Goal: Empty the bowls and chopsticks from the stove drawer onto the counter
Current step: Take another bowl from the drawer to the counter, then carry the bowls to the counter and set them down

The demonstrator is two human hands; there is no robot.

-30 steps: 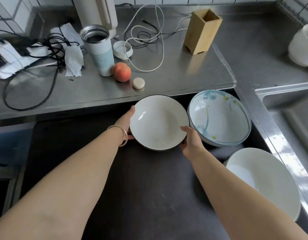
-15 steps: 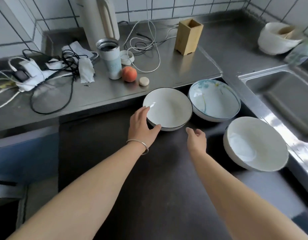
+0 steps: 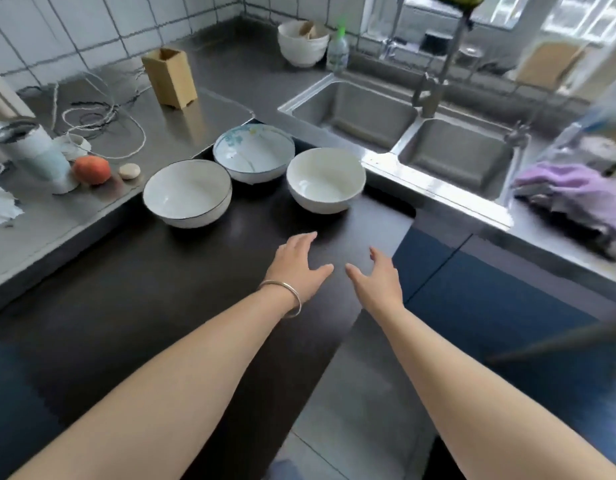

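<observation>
Both your left hand [image 3: 297, 268] and right hand [image 3: 377, 282] are spread, empty, just short of the plain bowl [image 3: 326, 180]; the right is slightly nearer the sink [image 3: 355, 109].

Dark stovetop [image 3: 161, 289] carries 3 bowls [image 3: 187, 192].

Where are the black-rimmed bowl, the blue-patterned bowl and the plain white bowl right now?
black-rimmed bowl [image 3: 187, 192]: head view, on its inner white floor.
blue-patterned bowl [image 3: 254, 152]: head view, on its inner wall near the centre.
plain white bowl [image 3: 325, 178]: head view, on its inside bottom.
</observation>
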